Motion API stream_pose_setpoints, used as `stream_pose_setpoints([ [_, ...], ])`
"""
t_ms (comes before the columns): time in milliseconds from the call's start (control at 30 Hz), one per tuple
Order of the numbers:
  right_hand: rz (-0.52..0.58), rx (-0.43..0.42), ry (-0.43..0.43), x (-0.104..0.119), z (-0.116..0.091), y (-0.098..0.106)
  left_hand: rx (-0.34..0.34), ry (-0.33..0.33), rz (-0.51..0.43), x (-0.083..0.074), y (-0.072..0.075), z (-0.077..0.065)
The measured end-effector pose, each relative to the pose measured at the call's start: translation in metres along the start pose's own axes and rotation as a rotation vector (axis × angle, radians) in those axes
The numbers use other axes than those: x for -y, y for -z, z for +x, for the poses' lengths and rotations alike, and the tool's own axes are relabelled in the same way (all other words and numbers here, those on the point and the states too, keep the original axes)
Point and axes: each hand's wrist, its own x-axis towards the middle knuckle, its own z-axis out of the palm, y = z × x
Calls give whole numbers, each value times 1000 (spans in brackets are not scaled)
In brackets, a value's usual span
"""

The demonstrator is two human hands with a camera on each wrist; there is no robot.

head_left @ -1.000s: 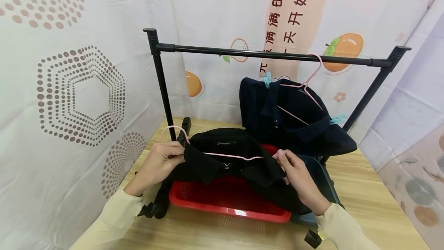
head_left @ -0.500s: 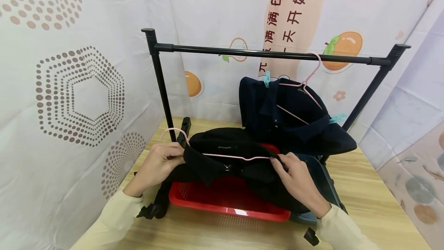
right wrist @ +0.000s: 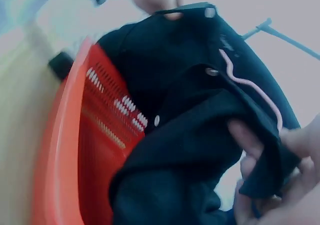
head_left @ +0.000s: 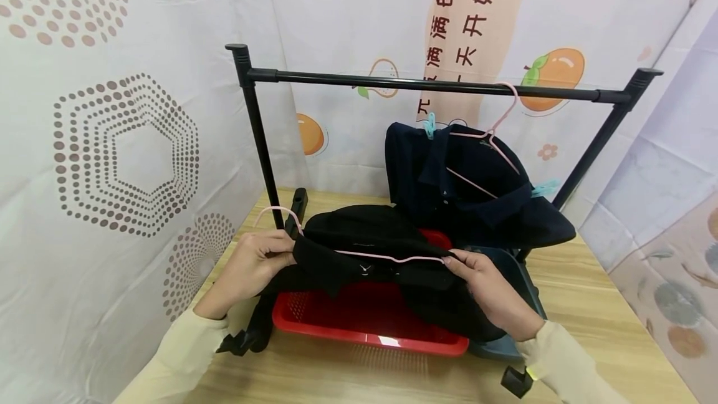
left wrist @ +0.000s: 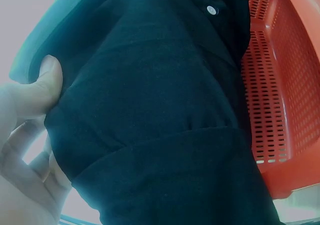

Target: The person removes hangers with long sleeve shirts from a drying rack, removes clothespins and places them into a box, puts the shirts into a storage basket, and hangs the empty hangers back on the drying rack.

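A black collared shirt [head_left: 364,223] is spread above a red basket [head_left: 359,338], with a pink hanger [head_left: 370,256] lying across its neck opening. The hanger's hook rises beside the left side of the collar. My left hand [head_left: 252,265] pinches the shirt there, thumb on top in the left wrist view. On the other side my right hand [head_left: 493,285] grips the collar edge, its thumb at the hanger's right end. In the right wrist view, my right fingers [right wrist: 245,137] reach under the shirt's cloth. The hanger's left end is hidden by the collar.
Behind stands a black rack [head_left: 370,81]. A navy shirt [head_left: 409,154] hangs from it on a pink hanger, with light blue clips [head_left: 430,125]. A dark blue basket [head_left: 530,282] sits right of the red one. A patterned curtain [head_left: 348,161] encloses the wooden table [head_left: 583,310].
My right hand has shifted from the collar's tip to its upper edge, then slightly right. The right collar flap has turned under, exposing more of the hanger. My left hand keeps its hold.
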Motion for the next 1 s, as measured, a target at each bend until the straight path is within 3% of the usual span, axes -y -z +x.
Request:
stream_pose_setpoints([
  [133,260,183,-29,-6,1,7,-4,6,-34,1,1,-1],
  [267,434,324,-14,-11,4,8,-13,17,-67,2,2,-2],
  [500,652,365,-15,-14,10,-1,-28,27,-101,-1,-2,1],
  [600,594,357,-36,-11,11,-11,-20,0,-134,-4,-6,5],
  [700,443,312,-76,-8,13,-21,-24,-9,-153,-5,-9,8],
  [833,192,171,-99,-7,14,-26,-31,8,-152,-6,-9,10],
  [1000,-74,18,-45,-7,13,-24,-15,4,-123,-5,-10,9],
])
